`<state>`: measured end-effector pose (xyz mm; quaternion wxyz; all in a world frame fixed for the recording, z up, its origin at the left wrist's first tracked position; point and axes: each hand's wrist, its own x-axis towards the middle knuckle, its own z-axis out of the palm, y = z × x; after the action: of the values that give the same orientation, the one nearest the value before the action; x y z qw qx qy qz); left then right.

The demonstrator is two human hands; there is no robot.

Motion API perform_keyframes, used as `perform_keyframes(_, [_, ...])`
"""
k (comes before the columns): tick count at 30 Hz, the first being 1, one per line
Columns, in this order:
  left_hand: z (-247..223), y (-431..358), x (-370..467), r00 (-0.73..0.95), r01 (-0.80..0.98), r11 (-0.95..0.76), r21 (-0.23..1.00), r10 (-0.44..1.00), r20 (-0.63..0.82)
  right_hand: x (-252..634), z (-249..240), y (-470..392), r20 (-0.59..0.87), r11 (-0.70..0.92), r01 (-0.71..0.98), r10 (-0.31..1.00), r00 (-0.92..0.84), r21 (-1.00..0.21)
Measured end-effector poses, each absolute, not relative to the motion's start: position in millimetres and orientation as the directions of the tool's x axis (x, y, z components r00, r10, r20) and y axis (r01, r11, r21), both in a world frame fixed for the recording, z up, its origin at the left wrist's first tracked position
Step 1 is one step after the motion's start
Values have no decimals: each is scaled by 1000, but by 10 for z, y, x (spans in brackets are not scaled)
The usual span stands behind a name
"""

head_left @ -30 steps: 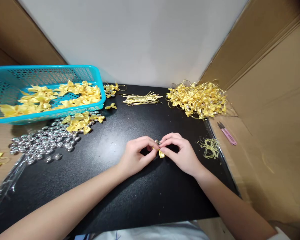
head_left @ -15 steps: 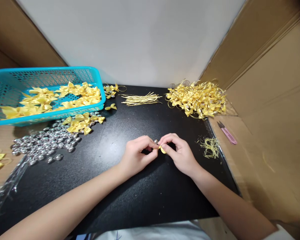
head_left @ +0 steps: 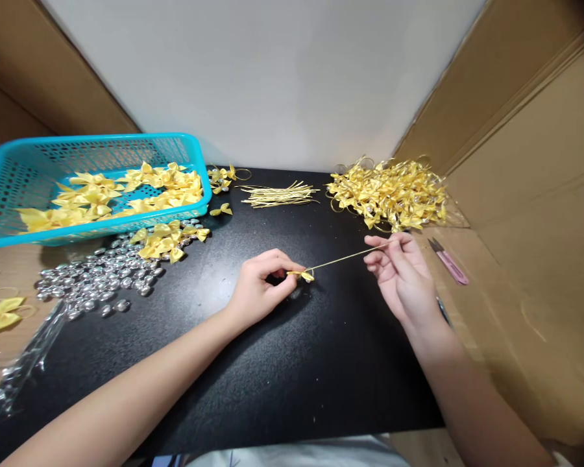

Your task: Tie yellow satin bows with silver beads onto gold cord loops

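Note:
Over the middle of the black tabletop, my left hand [head_left: 263, 282] pinches a small yellow ribbon bow [head_left: 304, 275] between thumb and fingertips. A thin gold cord [head_left: 343, 259] runs from the bow, pulled straight up to the right. Its far end sits between the thumb and fingers of my right hand [head_left: 401, 275], which is raised to the right of the bow with its palm partly turned toward me. Whether a silver bead is fixed on the held bow is too small to tell.
Yellow bows lie in a turquoise basket [head_left: 95, 230] at the left, with silver beads [head_left: 95, 282] before it. Cut cords [head_left: 279, 194] lie at the back. Finished-looking bows with loops [head_left: 389, 194] are heaped at the back right, near pink thread snips [head_left: 448, 263]. Cardboard walls [head_left: 530, 162] stand beside.
My right hand has moved away from my left, up and to the right, drawing the gold cord taut. My left hand stays in about the same place with the bow.

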<state>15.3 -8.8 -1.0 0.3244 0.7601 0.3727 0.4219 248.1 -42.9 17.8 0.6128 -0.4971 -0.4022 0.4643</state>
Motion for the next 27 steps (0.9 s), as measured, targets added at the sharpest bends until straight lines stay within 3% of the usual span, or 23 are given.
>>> perform_keyframes(10, [89,-27,140,424,128,-424,897,841,337,2514,206,-368,21,111,-288,955,297,-951])
perform_keyframes(19, [401,184,192,536,192,-619,762,717,447,2584,712,9,174,214,-200,964,200,-956])
perform_keyframes(27, [312,332,156,558,192,-657,729,684,470,2335,939,405,305,315,-220,949,80,-923])
